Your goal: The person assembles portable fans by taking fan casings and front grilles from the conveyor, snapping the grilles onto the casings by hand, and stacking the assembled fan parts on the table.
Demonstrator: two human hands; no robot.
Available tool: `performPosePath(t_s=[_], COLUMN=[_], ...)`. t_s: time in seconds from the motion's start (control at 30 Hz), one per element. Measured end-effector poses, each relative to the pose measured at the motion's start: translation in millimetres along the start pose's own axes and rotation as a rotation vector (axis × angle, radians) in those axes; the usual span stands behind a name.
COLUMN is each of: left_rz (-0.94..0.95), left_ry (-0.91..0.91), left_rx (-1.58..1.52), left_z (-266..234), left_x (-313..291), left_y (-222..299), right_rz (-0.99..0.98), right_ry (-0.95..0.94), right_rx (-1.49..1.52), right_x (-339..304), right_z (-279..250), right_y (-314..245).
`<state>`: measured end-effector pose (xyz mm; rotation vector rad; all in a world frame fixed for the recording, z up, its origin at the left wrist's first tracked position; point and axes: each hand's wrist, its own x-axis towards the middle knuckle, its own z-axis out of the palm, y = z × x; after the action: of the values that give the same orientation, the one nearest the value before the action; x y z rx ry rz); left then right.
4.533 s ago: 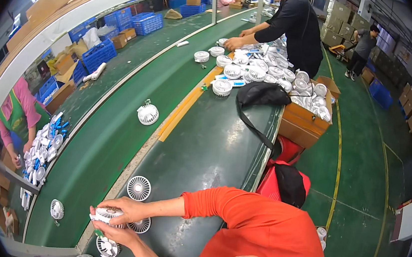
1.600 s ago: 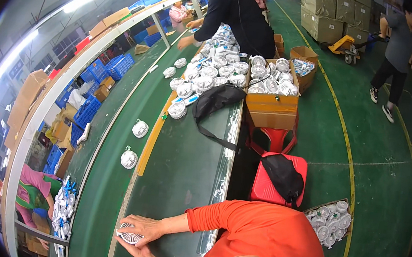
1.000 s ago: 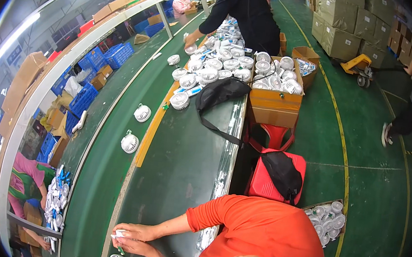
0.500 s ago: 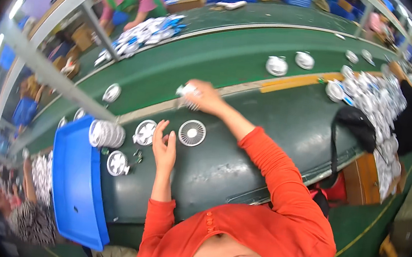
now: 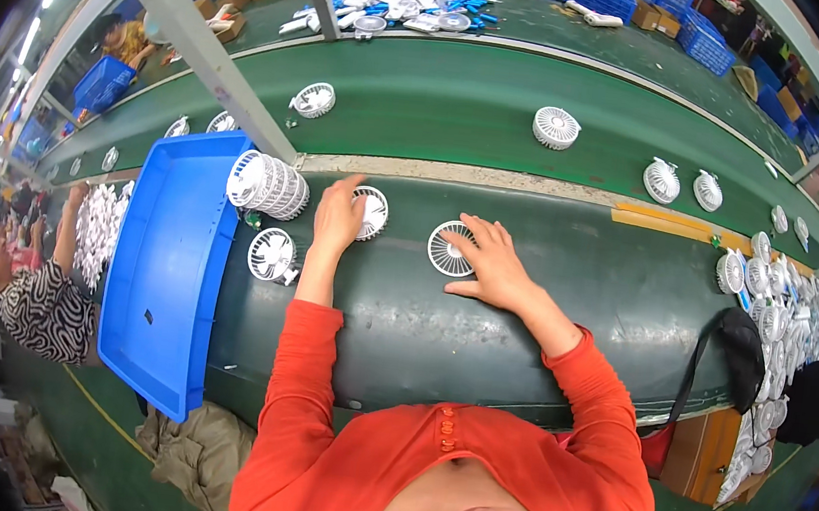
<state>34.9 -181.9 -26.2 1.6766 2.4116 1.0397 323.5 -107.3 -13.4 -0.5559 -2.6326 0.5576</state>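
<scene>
Dark bench (image 5: pixel 420 346), counts: white fan heads, two, a nearer one (image 5: pixel 270 255) and a farther one (image 5: pixel 374 214); loose grille (image 5: pixel 442 252), one; stack of round white parts (image 5: pixel 282 190), one, layers not countable. Nearer head: bladed side up, small tab toward lower right, beside one blue tray (image 5: pixel 168 270). Grille lies flat in front of the person; round, so no long axis. Right hand (image 5: pixel 503 270) palm down over it, fingers spread wide. Left hand (image 5: pixel 338 216) covers the farther head's left edge, fingers extended; cannot tell whether it grips. That head's bladed side faces up. Stack's axis leans left in view. Beyond, one white post (image 5: pixel 196 54) partly blocks the green belt (image 5: pixel 426 98); past that, one white-and-blue heap (image 5: pixel 436 7).
</scene>
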Motion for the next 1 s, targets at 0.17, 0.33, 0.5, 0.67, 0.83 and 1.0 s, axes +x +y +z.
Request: performPosePath(t_s=[0.17, 0.33, 0.5, 0.67, 0.83, 1.0], left_rz=[-0.048, -0.173, -0.400, -0.423, -0.462, -0.450], left_ry=[-0.071, 0.089, 0.078, -0.199, -0.299, -0.246], left_rx=[0.045, -0.685, -1.341, -1.949, -2.102, -2.094], left_z=[2, 18, 39, 55, 44, 48], left_x=[1, -15, -23, -31, -38, -44], left_y=[10, 29, 47, 62, 87, 90], right_rz=[0.009, 0.023, 0.094, 0.205, -0.028, -0.132], right_ry=[0.005, 0.261, 0.331, 0.314, 0.394, 0.258], right_rx=[0.027, 0.339, 0.490, 0.517, 0.076, 0.090], right_x=[9, 34, 48, 50, 45, 44], right_z=[3, -11, -19, -7, -11, 1], right_y=[5, -19, -47, -43, -41, -42])
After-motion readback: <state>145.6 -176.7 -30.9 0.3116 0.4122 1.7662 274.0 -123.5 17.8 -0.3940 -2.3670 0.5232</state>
